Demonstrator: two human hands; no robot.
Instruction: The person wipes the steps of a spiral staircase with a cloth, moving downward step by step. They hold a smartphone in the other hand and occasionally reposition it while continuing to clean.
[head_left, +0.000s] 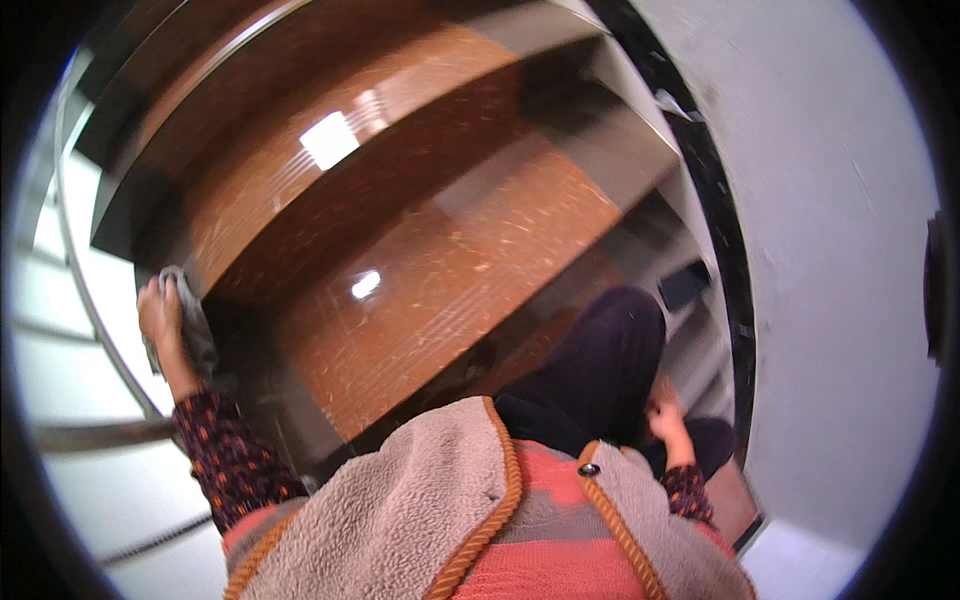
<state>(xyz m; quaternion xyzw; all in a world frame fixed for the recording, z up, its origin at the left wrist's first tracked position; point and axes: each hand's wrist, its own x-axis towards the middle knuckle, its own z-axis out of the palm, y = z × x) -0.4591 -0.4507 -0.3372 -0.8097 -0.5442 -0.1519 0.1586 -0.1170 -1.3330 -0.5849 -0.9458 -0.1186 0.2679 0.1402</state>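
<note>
At the far left, my left hand (159, 309) presses a grey cloth (196, 322) against the open-side end of a polished stair step. The cloth hangs down past my wrist. Brown-orange stone stair treads (450, 292) with grey ends rise in front of me. On the right, my right hand (666, 418) is low beside my bent knee (600, 360) in dark trousers. Blur and the leg hide part of its fingers, so whether it holds anything is unclear.
A dark, flat, phone-like object (684, 285) lies on a step's right end. Black skirting (712, 187) edges the pale wall (832, 262) on the right. A metal rail (82, 300) curves along the left side. Light reflects off the treads.
</note>
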